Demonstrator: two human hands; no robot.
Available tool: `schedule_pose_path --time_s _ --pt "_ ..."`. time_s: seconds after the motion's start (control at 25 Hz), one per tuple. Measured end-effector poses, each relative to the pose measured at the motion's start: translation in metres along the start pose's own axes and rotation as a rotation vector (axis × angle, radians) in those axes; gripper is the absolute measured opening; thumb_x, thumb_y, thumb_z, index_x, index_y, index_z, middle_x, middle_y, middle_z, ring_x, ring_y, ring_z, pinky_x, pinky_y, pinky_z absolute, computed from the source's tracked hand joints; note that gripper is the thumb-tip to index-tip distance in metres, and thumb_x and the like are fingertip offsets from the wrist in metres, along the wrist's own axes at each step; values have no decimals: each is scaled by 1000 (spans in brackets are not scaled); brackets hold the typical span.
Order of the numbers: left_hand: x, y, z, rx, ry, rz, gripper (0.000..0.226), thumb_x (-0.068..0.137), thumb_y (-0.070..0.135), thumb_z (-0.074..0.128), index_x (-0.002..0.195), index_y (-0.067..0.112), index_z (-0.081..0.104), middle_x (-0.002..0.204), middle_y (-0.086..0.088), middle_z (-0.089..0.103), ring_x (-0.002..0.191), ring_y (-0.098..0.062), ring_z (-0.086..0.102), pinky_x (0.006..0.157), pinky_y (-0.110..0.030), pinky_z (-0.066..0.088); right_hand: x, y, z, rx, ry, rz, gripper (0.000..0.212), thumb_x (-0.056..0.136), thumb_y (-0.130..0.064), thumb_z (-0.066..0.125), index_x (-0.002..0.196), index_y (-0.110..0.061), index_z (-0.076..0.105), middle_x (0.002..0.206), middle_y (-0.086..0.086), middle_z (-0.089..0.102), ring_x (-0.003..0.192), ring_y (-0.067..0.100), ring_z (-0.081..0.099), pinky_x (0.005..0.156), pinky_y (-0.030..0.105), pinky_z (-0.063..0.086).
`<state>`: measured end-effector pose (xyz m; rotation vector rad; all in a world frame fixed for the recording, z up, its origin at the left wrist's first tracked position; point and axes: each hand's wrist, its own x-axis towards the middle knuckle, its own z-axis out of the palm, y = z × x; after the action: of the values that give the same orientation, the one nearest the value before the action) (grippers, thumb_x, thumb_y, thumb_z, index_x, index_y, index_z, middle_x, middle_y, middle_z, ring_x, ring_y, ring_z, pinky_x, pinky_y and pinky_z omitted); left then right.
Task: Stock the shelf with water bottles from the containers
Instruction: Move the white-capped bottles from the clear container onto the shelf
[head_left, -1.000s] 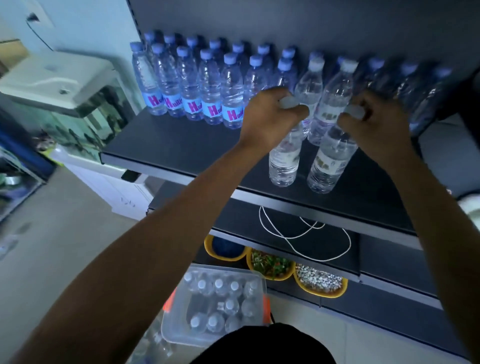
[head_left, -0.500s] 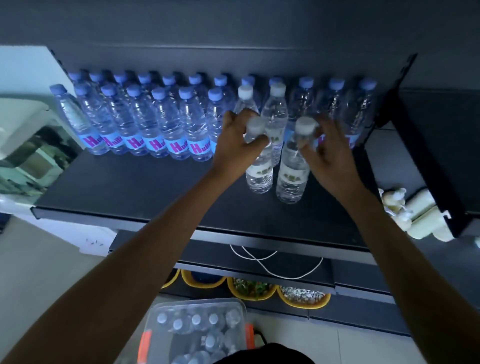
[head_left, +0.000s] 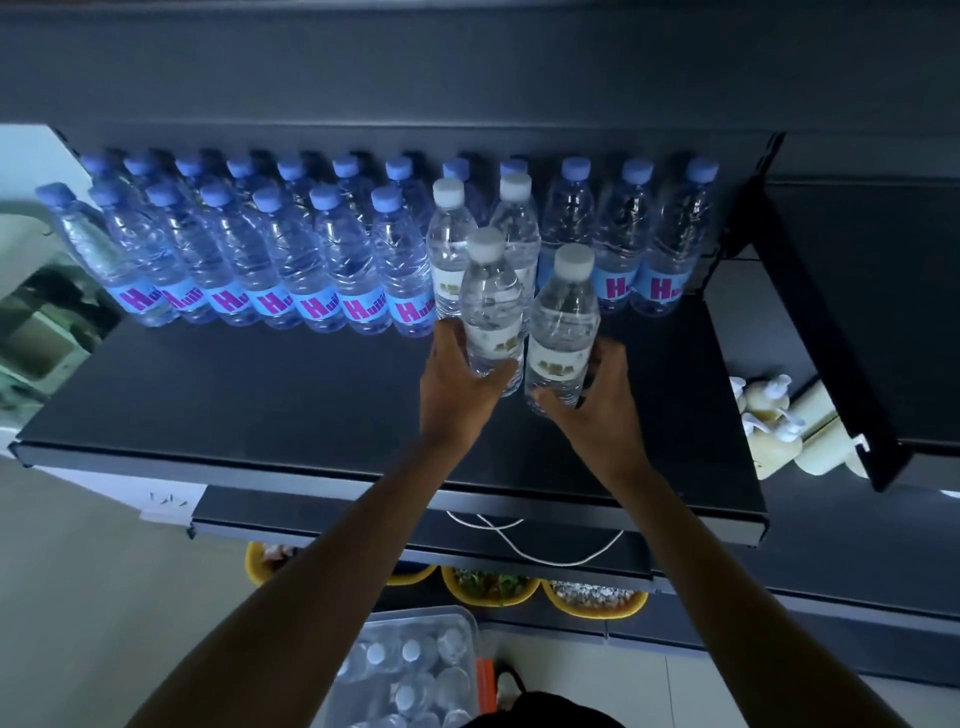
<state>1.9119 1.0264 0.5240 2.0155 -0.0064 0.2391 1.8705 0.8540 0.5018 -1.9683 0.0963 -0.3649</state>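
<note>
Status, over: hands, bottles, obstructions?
Left hand grips left white-capped bottle, right hand grips right white-capped bottle. Both upright on shelf. Two more white-capped bottles directly behind.

The left hand (head_left: 457, 387) hides the low part of the left white-cap bottle (head_left: 491, 301). The right hand (head_left: 602, 405) hides the low part of the right white-cap bottle (head_left: 563, 322). Their labels are too small to read. The back row of blue-cap bottles (head_left: 345, 169) shows mostly caps. The clear box (head_left: 415, 670) is cut off by the bottom edge.

Clear white-capped left bottle (head_left: 491, 306) and right bottle (head_left: 563, 325) — upright, side by side — on dark shelf (head_left: 260, 400)
</note>
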Motion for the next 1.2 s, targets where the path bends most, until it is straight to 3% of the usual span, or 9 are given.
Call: schedule_pose_path --time_s 0.12,0.32,0.44,0.52,0.8,0.88,0.96,1.12,1.2 --pt "2 -1 12 -22 -9 -11 52 80 32 80 121 24 49 111 15 68 95 -4 67 82 -28 53 6 6 -10 -23 -33 -53 77 77 -41 82 139 -31 38 132 -15 56 118 5 60 92 46 58" --pt "11 0 38 -95 -48 -41 49 79 30 73 122 22 51 117 6 67 106 -12 67 91 -44 57 21 18 -16 -13 61 -82 77 83 -36 77 146 -23 35 140 -8 58 124 10 60 94 49 57" --pt "16 4 51 -109 -11 -41 47 81 24 73 126 21 58 120 1 50 106 -17 61 93 -39 55 34 28 -18 -43 124 -104 73 88 -24 75 149 -20 35 140 -2 58 126 14 60 94 51 57" --pt "19 8 59 -84 12 -61 46 83 25 74 126 21 60 115 0 54 99 -16 61 87 -33 54 43 32 -17 -32 168 -97 72 87 -23 72 149 -21 36 139 0 59 125 15 60 95 51 57" --pt "21 15 88 -126 62 -239 30 85 38 72 101 20 54 99 3 63 92 -16 61 81 -37 52 59 42 -5 58 276 64 59 86 -25 65 140 -16 46 128 -6 62 120 11 60 102 49 52" --pt "22 19 95 -111 61 -266 32 87 39 72 101 17 55 103 0 60 91 -17 58 76 -32 46 64 47 -3 -29 277 46 64 87 -31 63 146 -12 45 140 5 57 130 24 53 113 40 41" --pt "27 21 97 -122 75 -324 37 84 44 75 102 15 59 105 0 61 92 -16 59 71 -28 44 67 45 -2 -117 292 110 75 85 -39 59 152 -12 41 146 15 49 134 32 44 108 29 28" --pt "39 14 100 -178 148 -458 40 75 53 80 93 19 66 90 4 70 86 -15 68 76 -32 58 68 41 0 -159 330 120 84 78 -52 53 152 -13 43 146 13 51 132 32 46 104 35 29" --pt "43 13 102 -183 179 -503 42 69 60 78 82 22 63 79 2 72 78 -19 71 75 -39 61 68 42 0 -179 330 136 81 84 -47 63 154 -14 40 151 10 49 136 32 44 109 41 32"
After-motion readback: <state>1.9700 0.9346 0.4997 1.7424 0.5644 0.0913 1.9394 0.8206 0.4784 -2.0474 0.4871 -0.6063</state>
